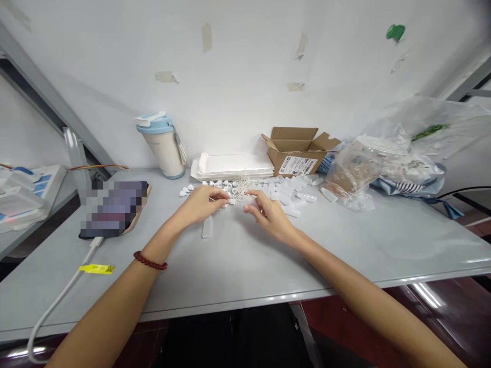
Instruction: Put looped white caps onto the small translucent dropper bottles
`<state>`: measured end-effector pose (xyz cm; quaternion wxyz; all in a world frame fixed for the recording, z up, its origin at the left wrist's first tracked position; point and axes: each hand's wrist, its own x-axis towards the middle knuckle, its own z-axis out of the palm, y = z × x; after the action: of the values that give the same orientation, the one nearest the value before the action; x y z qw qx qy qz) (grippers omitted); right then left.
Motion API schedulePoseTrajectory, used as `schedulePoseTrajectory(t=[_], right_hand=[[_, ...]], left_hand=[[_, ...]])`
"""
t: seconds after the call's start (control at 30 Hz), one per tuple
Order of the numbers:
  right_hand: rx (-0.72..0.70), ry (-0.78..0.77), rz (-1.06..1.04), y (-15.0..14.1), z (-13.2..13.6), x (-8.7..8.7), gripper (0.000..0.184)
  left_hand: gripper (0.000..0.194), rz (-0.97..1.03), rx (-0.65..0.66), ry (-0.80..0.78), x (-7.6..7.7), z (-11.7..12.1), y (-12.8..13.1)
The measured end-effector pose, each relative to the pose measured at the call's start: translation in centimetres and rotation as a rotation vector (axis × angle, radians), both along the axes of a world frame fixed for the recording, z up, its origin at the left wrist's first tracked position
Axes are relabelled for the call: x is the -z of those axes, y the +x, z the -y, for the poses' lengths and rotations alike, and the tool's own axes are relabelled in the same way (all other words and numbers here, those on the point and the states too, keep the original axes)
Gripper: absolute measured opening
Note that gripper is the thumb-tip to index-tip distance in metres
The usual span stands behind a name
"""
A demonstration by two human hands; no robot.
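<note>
left hand point(203, 204) half-curled, fingertips at a tangle of thin white cord point(241, 188); right hand point(270, 217) nearly pinched beside it. can't tell if either has hold. small white plastic caps point(187, 190) and frosted plastic tubes point(287, 194) lie around on the pale grey table point(245, 266). fingertip pinch suits parts this small.

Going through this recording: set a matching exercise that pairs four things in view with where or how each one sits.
Things:
1. Red beaded bracelet
2. Brown cardboard box
3. Yellow tag
4. Tumbler with a light-blue lid

Places and states:
A. On a white cable
B. Upright at the back of the table
C. Around the wrist of the left hand
D. Flaps open

Right pairs: 1-C, 2-D, 3-A, 4-B.
</note>
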<state>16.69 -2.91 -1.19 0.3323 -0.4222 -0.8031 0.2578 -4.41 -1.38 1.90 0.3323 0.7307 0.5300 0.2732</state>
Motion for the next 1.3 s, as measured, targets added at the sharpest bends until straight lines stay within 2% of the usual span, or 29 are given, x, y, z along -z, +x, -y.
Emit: schedulePoseTrajectory(t=[0.17, 0.3, 0.43, 0.53, 0.63, 0.87, 0.97, 1.07, 1.2, 1.3], right_hand=[[0.012, 0.002, 0.027, -0.1, 0.1, -0.2, 0.033], [0.019, 0.001, 0.028, -0.1, 0.1, -0.3, 0.033], [0.030, -0.004, 0.023, -0.1, 0.0, -0.1, 0.033], [0.028, -0.001, 0.029, -0.1, -0.1, 0.0, 0.033], [0.025, -0.002, 0.039, -0.2, -0.1, -0.1, 0.033], [0.039, -0.022, 0.061, -0.2, 0.0, -0.1, 0.031], [0.037, -0.029, 0.043, -0.2, -0.1, 0.0, 0.030], [0.022, -0.103, -0.019, -0.4, -0.1, 0.1, 0.029], [0.018, -0.272, -0.150, -0.9, 0.0, 0.1, 0.026], [0.040, -0.381, -0.245, -1.1, 0.1, 0.1, 0.025]], left_hand=[[0.027, -0.191, 0.086, 0.113, 1.3, -0.6, 0.2], [0.030, -0.201, -0.004, 0.183, 1.9, -1.3, -0.1], [0.029, -0.120, -0.105, 0.223, 1.9, -1.4, -0.2], [0.028, -0.066, -0.010, 0.196, 1.7, -1.0, 0.3], [0.029, -0.105, 0.069, 0.174, 1.9, -0.7, 0.9], [0.037, -0.189, -0.048, 0.217, 2.7, -1.5, 0.5], [0.034, -0.177, -0.098, 0.244, 2.1, -1.2, 0.4], [0.027, -0.111, -0.116, 0.284, 0.6, -0.1, 0.7], [0.019, -0.063, 0.019, 0.362, -0.8, 1.6, 1.7], [0.020, -0.089, 0.137, 0.426, -0.5, 2.2, 2.4]])
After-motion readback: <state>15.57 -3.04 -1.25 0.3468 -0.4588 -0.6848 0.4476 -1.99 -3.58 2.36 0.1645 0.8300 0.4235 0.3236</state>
